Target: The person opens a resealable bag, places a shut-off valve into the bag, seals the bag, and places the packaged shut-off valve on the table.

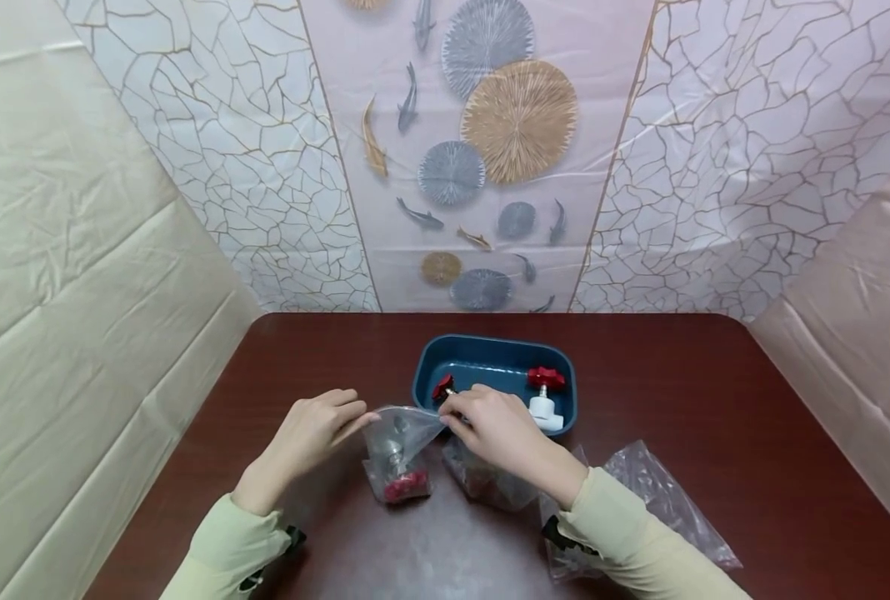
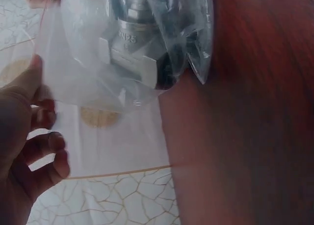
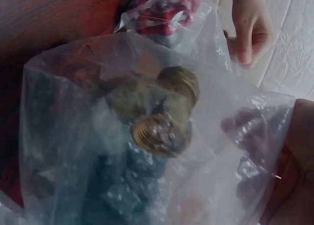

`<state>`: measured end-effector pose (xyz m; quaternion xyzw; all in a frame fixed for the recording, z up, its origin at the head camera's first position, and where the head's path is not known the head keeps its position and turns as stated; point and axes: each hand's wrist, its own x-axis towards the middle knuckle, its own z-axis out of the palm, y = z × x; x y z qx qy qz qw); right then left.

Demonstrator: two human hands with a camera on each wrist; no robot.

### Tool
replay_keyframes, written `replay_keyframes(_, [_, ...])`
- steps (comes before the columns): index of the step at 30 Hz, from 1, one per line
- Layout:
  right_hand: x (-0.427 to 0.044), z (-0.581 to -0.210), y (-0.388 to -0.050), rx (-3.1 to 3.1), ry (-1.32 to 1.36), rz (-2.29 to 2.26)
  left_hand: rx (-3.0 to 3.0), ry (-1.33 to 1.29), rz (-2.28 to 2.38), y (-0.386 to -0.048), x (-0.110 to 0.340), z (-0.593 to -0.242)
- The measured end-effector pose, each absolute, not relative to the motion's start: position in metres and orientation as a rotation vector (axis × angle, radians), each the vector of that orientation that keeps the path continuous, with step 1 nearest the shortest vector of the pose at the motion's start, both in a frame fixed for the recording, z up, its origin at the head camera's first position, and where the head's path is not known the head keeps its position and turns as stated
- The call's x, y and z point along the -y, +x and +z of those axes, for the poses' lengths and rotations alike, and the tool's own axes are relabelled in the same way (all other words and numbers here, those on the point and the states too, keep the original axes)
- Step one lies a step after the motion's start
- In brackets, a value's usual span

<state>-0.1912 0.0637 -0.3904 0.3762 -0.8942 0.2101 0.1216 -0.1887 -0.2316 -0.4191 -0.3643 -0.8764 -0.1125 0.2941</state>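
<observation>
In the head view, my left hand [image 1: 306, 442] pinches one side of the mouth of a clear plastic bag [image 1: 417, 429], and my right hand [image 1: 501, 429] pinches the other side. Inside lies a metal valve with a red handwheel [image 1: 406, 485], wheel toward me. The left wrist view shows its silver body [image 2: 130, 58] through the film, with the thumb of my left hand [image 2: 24, 131] at the bag's edge. A second clear bag with a brass valve [image 3: 162, 131] lies below my right hand [image 3: 294, 181], partly hidden by it in the head view.
Behind the hands stands a blue tray [image 1: 570, 392] holding a white valve [image 1: 544, 408] with a red handle and another red-handled piece [image 1: 443, 387], partly covered by my right hand. Crumpled clear bags [image 1: 662, 492] lie at the right, beside and under my right forearm.
</observation>
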Motion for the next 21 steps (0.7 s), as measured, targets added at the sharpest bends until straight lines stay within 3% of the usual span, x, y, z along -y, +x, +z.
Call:
replay_keyframes(12, [-0.077,-0.386,-0.191,2.697,0.972,0.708,2.401,-0.933,-0.304,-0.188,0.220,-0.421])
replay_keyframes(21, [-0.159,-0.355,-0.188,2.676,0.711,0.714,2.359,-0.951,-0.422,-0.196,0.184,-0.393])
